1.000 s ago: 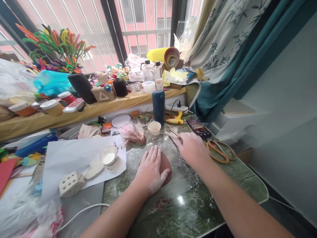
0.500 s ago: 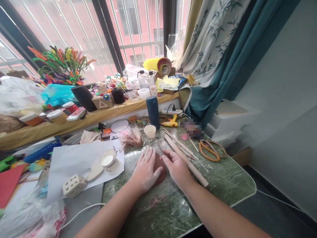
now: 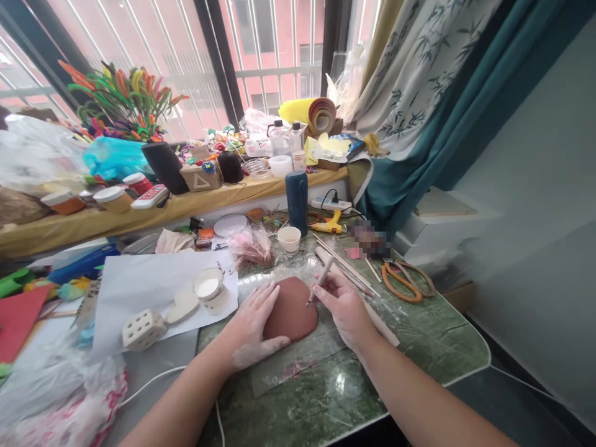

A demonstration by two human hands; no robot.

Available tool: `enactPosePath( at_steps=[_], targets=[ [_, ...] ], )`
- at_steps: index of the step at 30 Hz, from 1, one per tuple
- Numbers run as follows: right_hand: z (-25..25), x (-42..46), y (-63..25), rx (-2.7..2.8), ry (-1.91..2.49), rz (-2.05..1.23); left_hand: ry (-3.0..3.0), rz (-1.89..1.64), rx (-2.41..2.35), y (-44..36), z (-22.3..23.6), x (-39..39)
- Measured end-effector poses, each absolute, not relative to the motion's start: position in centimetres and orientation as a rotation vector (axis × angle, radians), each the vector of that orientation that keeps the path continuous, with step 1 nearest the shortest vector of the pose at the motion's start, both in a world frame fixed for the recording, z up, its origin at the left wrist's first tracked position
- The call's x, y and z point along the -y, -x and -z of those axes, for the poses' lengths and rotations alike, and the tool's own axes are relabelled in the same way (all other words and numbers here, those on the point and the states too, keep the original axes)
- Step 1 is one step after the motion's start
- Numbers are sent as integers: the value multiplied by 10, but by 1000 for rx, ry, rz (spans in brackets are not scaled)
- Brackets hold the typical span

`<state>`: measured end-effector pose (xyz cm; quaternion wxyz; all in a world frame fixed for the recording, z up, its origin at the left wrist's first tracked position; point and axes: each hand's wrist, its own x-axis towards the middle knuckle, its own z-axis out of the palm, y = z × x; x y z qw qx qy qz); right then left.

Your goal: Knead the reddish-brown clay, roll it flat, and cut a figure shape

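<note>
A flat, roundish slab of reddish-brown clay (image 3: 292,310) lies on the green tabletop. My left hand (image 3: 251,326) is open beside it, fingers spread and touching the slab's left edge. Between the thumb and fingers of my right hand (image 3: 343,310) is a thin pale stick-like tool (image 3: 326,270), held like a pen. Its small tip is at the slab's right side; whether it presses into the clay I cannot tell. A pale rolling pin (image 3: 384,329) lies partly hidden behind my right hand and forearm.
Right of the hands are thin sticks (image 3: 342,257) and orange-handled scissors (image 3: 401,282). A paper cup (image 3: 289,239), blue cylinder (image 3: 297,205) and yellow glue gun (image 3: 329,223) stand or lie behind. At left, a white sheet (image 3: 121,279) holds a dotted die (image 3: 144,329) and a cup (image 3: 209,288).
My left hand has slid left, uncovering most of the clay slab. The tool in my right hand now tilts the other way, its tip down at the slab. The view has shifted slightly.
</note>
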<state>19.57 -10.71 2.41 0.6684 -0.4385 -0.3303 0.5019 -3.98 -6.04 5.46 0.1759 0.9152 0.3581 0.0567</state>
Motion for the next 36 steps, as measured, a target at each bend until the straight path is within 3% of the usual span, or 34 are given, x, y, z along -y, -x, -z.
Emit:
enactPosePath(
  at_steps=[11, 17, 25, 36],
  targets=[
    [-48, 60, -173, 1291, 1288, -964, -2568, -202, -1025, 66, -44, 43],
    [-30, 61, -174, 1352, 1327, -967, -2509, -232, -1017, 67, -37, 43],
    [-52, 52, -178, 1446, 1375, -1052, -2521, -280, -994, 68, -36, 40],
    [-43, 53, -179, 1386, 1369, -1125, -2508, -333, -1051, 68, -35, 35]
  ],
)
